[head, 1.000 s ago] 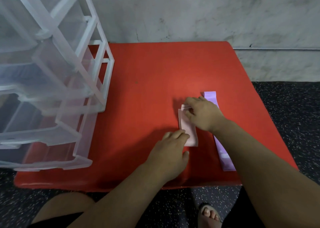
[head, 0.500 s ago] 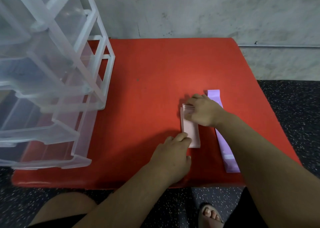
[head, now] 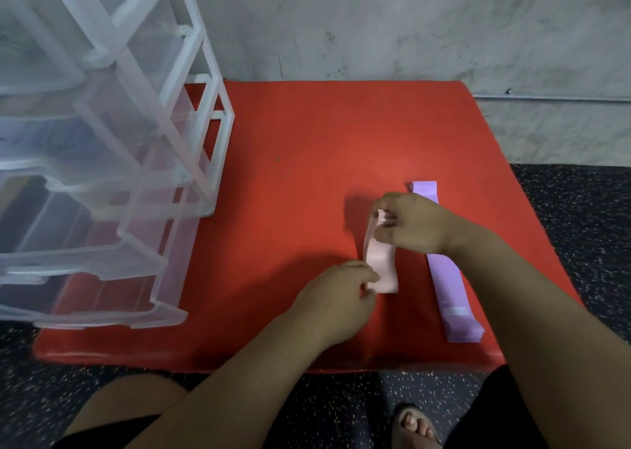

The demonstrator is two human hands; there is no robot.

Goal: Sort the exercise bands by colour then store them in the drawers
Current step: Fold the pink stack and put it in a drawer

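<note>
Nearest the camera, below the red tabletop (head: 307, 148), a bare knee and a sandalled foot (head: 415, 426) show over a dark speckled floor (head: 587, 209). On the tabletop, close to its near edge, the left hand (head: 336, 300) pinches the near left corner of a stack of pink bands (head: 381, 264), fingers curled tight on it. Just beyond, the right hand (head: 415, 223) grips the far end of the same stack, thumb and fingers closed around it and lifting that end slightly off the tabletop, so the pink bands bow between the two hands. Right of the pink bands, a little apart from them, a stack of purple bands (head: 447, 278) lies flat and lengthwise on the tabletop; the right wrist crosses over its middle, and its far end shows past the knuckles. Well to the left of the pink bands stands a clear plastic drawer unit (head: 112, 161) at the tabletop's left side, with several drawers pulled partly out toward the camera. What they hold I cannot tell. Behind the tabletop rises a grey mottled wall (head: 375, 25).
</note>
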